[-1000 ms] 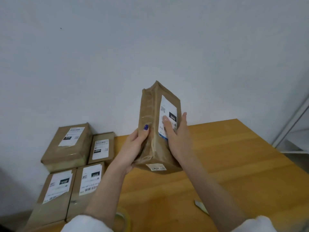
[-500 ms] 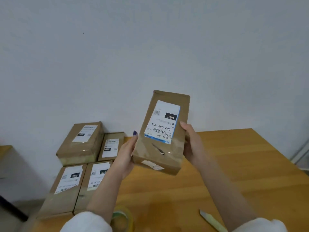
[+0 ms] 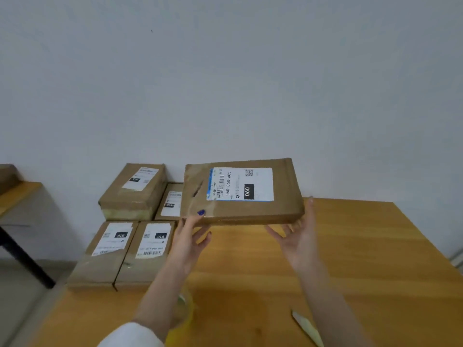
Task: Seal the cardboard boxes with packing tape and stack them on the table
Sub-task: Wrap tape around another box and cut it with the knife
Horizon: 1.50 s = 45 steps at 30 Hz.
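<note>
Item 1, held box [image 3: 240, 189]: a second ago it stood on end with a narrow side toward me; now it lies flat, label up, long side across my view, in the air above the far part of the table [image 3: 350, 259]; glossy tape shows over its left end and front edge, so I judge this one sealed and the step in hand to be stacking.

Item 2, left hand [image 3: 193, 236]: at the near-left corner, thumb on top, fingers beneath; a narrow pinch on the held box.

Item 3, right hand [image 3: 298, 236]: cups the right end from below, thumb up against the end face; it holds the held box.

Item 4, boxes already down at the table's left edge: front-left box [image 3: 107, 249] and front-right box [image 3: 149, 249] side by side and touching; rear box [image 3: 170, 202] behind them, partly hidden by the held box; back-left box [image 3: 134, 191] against the wall, standing higher than its neighbours.

Item 5, tape roll [image 3: 185, 311]: yellowish, near edge, partly under the left forearm.

Item 6, pale strip [image 3: 307, 326]: beside the right forearm; possibly a cutter or a backing scrap, too blurred for me to say.

Item 7, side table [image 3: 15, 196]: apart, at far left.

Obstructions: I see nothing between the held box and the pile; roll and strip lie well clear of that path; the pile's uneven heights are the likeliest trouble for a level landing.
</note>
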Each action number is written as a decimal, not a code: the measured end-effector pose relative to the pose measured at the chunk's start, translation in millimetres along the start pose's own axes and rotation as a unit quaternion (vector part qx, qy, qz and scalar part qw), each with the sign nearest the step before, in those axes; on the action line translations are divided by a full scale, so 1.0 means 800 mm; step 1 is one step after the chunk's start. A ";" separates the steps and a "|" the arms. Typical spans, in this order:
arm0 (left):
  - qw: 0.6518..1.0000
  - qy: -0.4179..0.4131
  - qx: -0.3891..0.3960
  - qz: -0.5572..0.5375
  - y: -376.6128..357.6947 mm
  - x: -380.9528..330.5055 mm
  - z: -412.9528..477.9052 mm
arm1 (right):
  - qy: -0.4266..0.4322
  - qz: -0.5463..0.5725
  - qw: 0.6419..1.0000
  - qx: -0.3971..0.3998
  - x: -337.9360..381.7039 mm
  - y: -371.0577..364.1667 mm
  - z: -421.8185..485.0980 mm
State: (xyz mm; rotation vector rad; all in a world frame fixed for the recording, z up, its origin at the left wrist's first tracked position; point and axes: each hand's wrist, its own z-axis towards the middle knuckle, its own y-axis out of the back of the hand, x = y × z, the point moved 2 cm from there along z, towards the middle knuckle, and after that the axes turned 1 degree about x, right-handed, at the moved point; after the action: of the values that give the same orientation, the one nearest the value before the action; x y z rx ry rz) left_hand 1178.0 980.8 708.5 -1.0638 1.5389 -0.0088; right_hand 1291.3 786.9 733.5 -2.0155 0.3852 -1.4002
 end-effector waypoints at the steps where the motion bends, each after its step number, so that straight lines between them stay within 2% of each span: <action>1: 1.000 0.000 0.002 0.021 0.010 -0.007 0.006 | -0.014 -0.002 1.000 -0.004 0.008 0.012 0.003; 3: 0.997 -0.005 0.011 0.076 0.023 -0.024 0.020 | -0.065 -0.086 0.994 0.023 0.013 0.026 0.003; 5: 0.991 -0.012 0.020 0.131 0.026 -0.037 0.038 | -0.099 -0.217 0.968 0.076 0.006 0.027 0.004; 7: 0.987 -0.028 0.029 0.154 0.020 -0.044 0.064 | -0.112 -0.295 0.943 0.104 -0.004 0.024 0.012; 9: 0.986 -0.044 0.034 0.155 0.007 -0.043 0.094 | -0.119 -0.293 0.944 0.095 -0.019 0.019 0.028; 12: 0.973 -0.049 0.034 0.221 -0.015 -0.028 0.128 | -0.104 -0.212 0.971 0.018 -0.063 0.012 0.056; 16: 0.938 -0.061 0.124 0.318 -0.030 0.020 0.154 | -0.108 -0.114 0.985 -0.075 -0.150 -0.018 0.089; 18: 0.918 -0.075 0.080 0.380 -0.011 0.034 0.176 | -0.137 -0.090 0.982 -0.091 -0.185 -0.035 0.101; 21: 0.892 -0.059 0.011 0.449 0.032 0.031 0.207 | -0.184 -0.140 0.969 -0.093 -0.218 -0.048 0.121; 25: 0.847 -0.098 0.006 0.523 0.068 0.026 0.230 | -0.210 -0.192 0.954 -0.088 -0.241 -0.048 0.145; 27: 0.824 -0.102 0.002 0.557 0.079 0.030 0.240 | -0.218 -0.266 0.936 -0.081 -0.248 -0.043 0.157; 30: 0.804 -0.093 0.003 0.587 0.085 0.041 0.251 | -0.235 -0.404 0.882 -0.068 -0.250 -0.031 0.167; 33: 0.788 -0.098 -0.004 0.608 0.081 0.049 0.250 | -0.258 -0.420 0.868 -0.052 -0.247 -0.024 0.174; 36: 0.756 -0.167 -0.022 0.632 0.063 0.046 0.252 | -0.208 -0.501 0.838 -0.048 -0.222 -0.019 0.192; 38: 0.742 -0.210 0.014 0.637 0.035 0.045 0.253 | -0.178 -0.547 0.815 -0.067 -0.192 -0.008 0.207; 41: 0.755 -0.193 0.075 0.622 -0.021 0.054 0.264 | -0.141 -0.552 0.814 -0.114 -0.138 0.019 0.237; 45: 0.787 -0.099 0.079 0.603 -0.085 0.083 0.286 | -0.110 -0.487 0.847 -0.184 -0.066 0.066 0.274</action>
State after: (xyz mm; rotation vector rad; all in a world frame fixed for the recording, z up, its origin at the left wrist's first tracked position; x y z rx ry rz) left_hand 1408.0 1024.0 626.4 0.2008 1.7313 0.8177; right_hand 1477.3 852.0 612.0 -2.8442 -0.6315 -1.6844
